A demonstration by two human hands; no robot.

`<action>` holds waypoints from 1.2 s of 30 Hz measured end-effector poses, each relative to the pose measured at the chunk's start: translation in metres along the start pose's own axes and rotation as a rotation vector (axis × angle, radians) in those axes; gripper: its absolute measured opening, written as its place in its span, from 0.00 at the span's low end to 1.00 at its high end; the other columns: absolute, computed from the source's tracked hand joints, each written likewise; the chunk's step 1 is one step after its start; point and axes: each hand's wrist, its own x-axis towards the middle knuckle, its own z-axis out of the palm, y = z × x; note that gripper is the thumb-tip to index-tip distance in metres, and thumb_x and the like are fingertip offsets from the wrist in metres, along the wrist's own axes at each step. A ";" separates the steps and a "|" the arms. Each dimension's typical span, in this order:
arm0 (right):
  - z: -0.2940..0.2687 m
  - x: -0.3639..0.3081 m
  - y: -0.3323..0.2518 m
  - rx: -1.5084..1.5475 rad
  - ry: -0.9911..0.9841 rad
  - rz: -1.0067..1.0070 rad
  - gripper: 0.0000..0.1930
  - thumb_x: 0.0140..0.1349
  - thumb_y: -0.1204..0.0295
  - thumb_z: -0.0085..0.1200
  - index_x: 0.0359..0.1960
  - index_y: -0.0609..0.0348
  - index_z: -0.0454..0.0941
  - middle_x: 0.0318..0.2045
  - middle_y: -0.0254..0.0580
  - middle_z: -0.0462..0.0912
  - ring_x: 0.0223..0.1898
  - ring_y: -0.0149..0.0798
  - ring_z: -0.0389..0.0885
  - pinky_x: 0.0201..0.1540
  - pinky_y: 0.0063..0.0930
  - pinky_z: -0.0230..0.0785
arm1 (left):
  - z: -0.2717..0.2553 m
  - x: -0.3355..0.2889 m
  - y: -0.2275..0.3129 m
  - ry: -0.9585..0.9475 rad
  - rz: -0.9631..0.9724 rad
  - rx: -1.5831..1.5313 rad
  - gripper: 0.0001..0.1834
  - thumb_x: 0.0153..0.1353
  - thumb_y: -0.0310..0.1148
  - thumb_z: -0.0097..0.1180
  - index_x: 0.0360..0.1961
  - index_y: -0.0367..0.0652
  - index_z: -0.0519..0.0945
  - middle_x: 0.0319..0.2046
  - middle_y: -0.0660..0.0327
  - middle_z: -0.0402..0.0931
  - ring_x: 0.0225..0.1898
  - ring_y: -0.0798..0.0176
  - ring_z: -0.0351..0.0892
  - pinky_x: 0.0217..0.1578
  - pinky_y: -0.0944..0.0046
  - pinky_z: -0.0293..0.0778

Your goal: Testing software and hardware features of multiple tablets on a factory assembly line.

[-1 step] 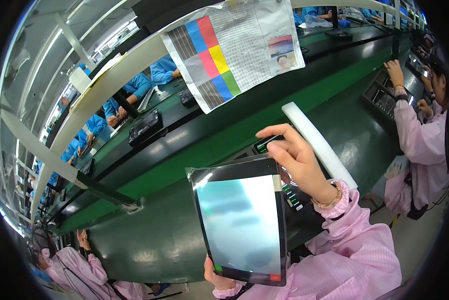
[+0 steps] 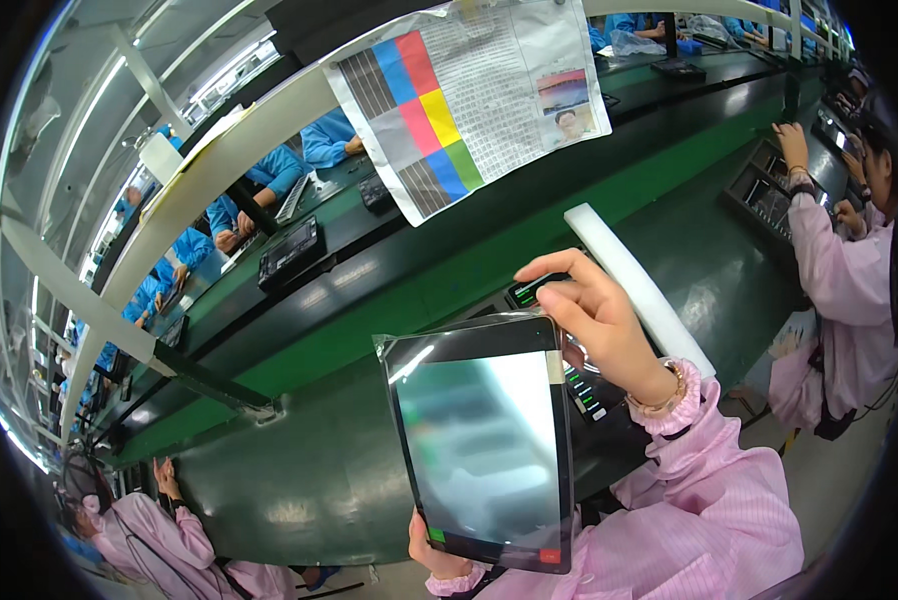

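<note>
My left hand (image 2: pixel 437 553) grips the lower left edge of a black-framed tablet (image 2: pixel 562 450), holding it upright and slightly tilted before me. The screen shows a blurred pale grey-green picture with a white patch, a small green block and a red block at its lower corners. Clear film (image 2: pixel 399 345) juts past the frame's top left corner. By the top right corner is my right hand (image 2: pixel 604 325), fingers bent and apart, one fingertip close to the top edge; whether it touches cannot be told. Behind that hand lies a dark device with a lit screen (image 2: pixel 584 395), partly hidden.
A long white foam strip (image 2: pixel 634 285) lies on the green bench (image 2: pixel 309 480). A printed colour sheet (image 2: pixel 469 110) hangs from the rail above. Co-workers in pink sit at left and right, others in blue across the line. A dark tray (image 2: pixel 764 190) stands at the right.
The picture on the tablet's screen has turned darker and greyer, with the white area shrunk toward the upper right. My hands and the tablet have barely moved.
</note>
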 end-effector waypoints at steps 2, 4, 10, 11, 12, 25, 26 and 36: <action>-0.003 -0.001 -0.002 0.083 -0.063 0.074 0.12 0.67 0.71 0.43 0.50 0.62 0.67 0.17 0.27 0.70 0.12 0.18 0.63 0.14 0.13 0.49 | 0.003 0.000 -0.001 0.053 -0.013 -0.011 0.23 0.63 0.44 0.38 0.46 0.36 0.74 0.40 0.56 0.76 0.39 0.59 0.77 0.40 0.62 0.73; -0.004 -0.004 0.003 0.146 -0.075 0.109 0.10 0.67 0.72 0.44 0.46 0.65 0.70 0.19 0.30 0.73 0.12 0.22 0.70 0.14 0.13 0.54 | 0.009 -0.001 0.000 0.110 -0.142 -0.169 0.24 0.63 0.44 0.38 0.47 0.36 0.73 0.42 0.56 0.76 0.40 0.58 0.76 0.43 0.61 0.71; -0.005 -0.009 0.014 0.164 -0.219 0.191 0.12 0.67 0.71 0.44 0.43 0.71 0.73 0.38 0.47 0.81 0.33 0.36 0.83 0.32 0.23 0.78 | 0.015 0.002 -0.004 0.179 -0.047 -0.084 0.21 0.62 0.44 0.42 0.45 0.38 0.76 0.45 0.57 0.76 0.46 0.58 0.75 0.46 0.59 0.70; -0.005 -0.010 0.014 0.167 -0.218 0.187 0.12 0.67 0.71 0.44 0.43 0.71 0.73 0.38 0.47 0.81 0.33 0.36 0.83 0.32 0.23 0.78 | 0.019 0.001 -0.002 0.148 -0.081 -0.154 0.21 0.63 0.43 0.42 0.45 0.37 0.76 0.45 0.57 0.76 0.45 0.58 0.75 0.47 0.59 0.70; -0.006 -0.010 0.012 0.188 -0.243 0.178 0.12 0.67 0.72 0.45 0.43 0.71 0.73 0.38 0.47 0.81 0.36 0.36 0.83 0.36 0.24 0.78 | 0.024 -0.001 0.000 0.116 -0.115 -0.224 0.20 0.63 0.42 0.42 0.44 0.36 0.76 0.44 0.57 0.76 0.44 0.59 0.75 0.47 0.59 0.70; 0.004 -0.029 0.008 -0.013 0.026 -0.103 0.06 0.63 0.78 0.49 0.31 0.69 0.76 0.22 0.38 0.80 0.23 0.26 0.79 0.27 0.19 0.73 | 0.041 0.003 -0.005 0.136 0.064 0.014 0.19 0.64 0.39 0.40 0.41 0.35 0.77 0.39 0.59 0.77 0.41 0.64 0.76 0.44 0.66 0.70; 0.006 -0.031 0.007 -0.048 0.046 -0.123 0.06 0.62 0.78 0.50 0.30 0.68 0.76 0.21 0.37 0.80 0.22 0.26 0.79 0.26 0.19 0.72 | 0.034 0.006 -0.008 0.155 0.082 0.067 0.19 0.64 0.39 0.40 0.40 0.36 0.77 0.39 0.59 0.77 0.41 0.64 0.76 0.44 0.66 0.70; 0.007 -0.040 0.006 -0.279 0.135 -0.217 0.03 0.58 0.80 0.52 0.27 0.63 0.74 0.15 0.36 0.76 0.15 0.28 0.77 0.18 0.19 0.65 | 0.071 -0.010 0.003 0.120 -0.036 -0.239 0.17 0.64 0.40 0.42 0.39 0.37 0.77 0.38 0.60 0.77 0.41 0.64 0.75 0.43 0.66 0.70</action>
